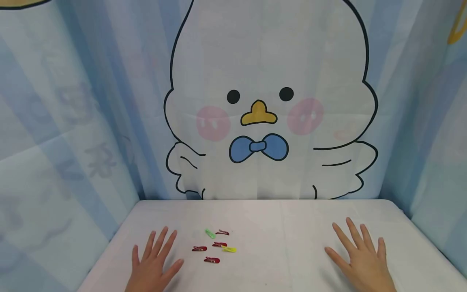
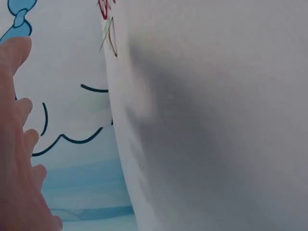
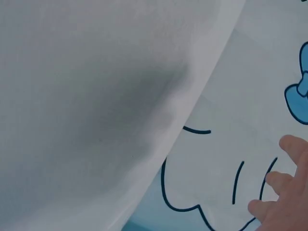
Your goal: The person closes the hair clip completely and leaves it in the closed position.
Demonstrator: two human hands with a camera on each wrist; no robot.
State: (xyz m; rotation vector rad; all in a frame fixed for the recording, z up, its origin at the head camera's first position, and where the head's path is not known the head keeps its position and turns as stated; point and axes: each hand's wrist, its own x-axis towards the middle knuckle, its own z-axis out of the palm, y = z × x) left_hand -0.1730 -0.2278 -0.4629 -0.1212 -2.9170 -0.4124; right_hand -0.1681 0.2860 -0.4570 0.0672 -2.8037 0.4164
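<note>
Several small hair clips lie in a loose cluster on the white table, left of its middle. A green hair clip (image 1: 210,233) is at the back beside a thin red hair clip (image 1: 222,232). The yellow hair clip (image 1: 229,249) overlaps another red hair clip (image 1: 219,244). Two more red clips, a left one (image 1: 199,248) and a front one (image 1: 212,260), complete the group. My left hand (image 1: 155,261), fingers spread and holding nothing, is just left of the clips. Far to their right, my right hand (image 1: 363,257) also has its fingers spread, with nothing in it.
The white table (image 1: 266,263) ends at a hanging curtain (image 1: 328,61) printed with a white bird and a blue bow tie. More curtain hangs along both sides. Each wrist view shows a soft hand shadow on the tabletop.
</note>
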